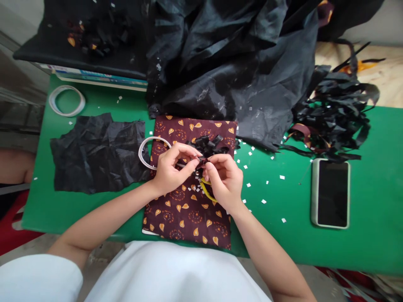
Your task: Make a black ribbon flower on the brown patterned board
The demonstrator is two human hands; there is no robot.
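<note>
Thumb and fingers of the left hand (174, 167) pinch one side of a small dark strip (203, 160), and the right hand (224, 178) grips the other side, so the fingertips of both nearly meet. Strip and hands are over a maroon cloth (189, 214) printed with orange-yellow leaf shapes and dotted rosettes, which lies on the green table (371, 188) right in front of the wearer's white shirt (189, 272). Just beyond the fingers sits a bunch of curled black strips (208, 144). Under the right hand a yellow loop (208, 192) shows, partly hidden; it looks like a scissors handle.

Beside the left hand, a white tape roll (141, 153) overlaps the cloth's left edge and a crumpled black fabric piece (99, 155). Another tape roll (66, 113) lies near the table's far left corner. Small white paper squares (282, 177) are scattered mostly to the right of the cloth, some on it. Farther right are a phone (333, 193) with a dark screen and, behind it, a tangled heap of black strips (340, 113) with a maroon one. Large black fabric (220, 75) covers the far side.
</note>
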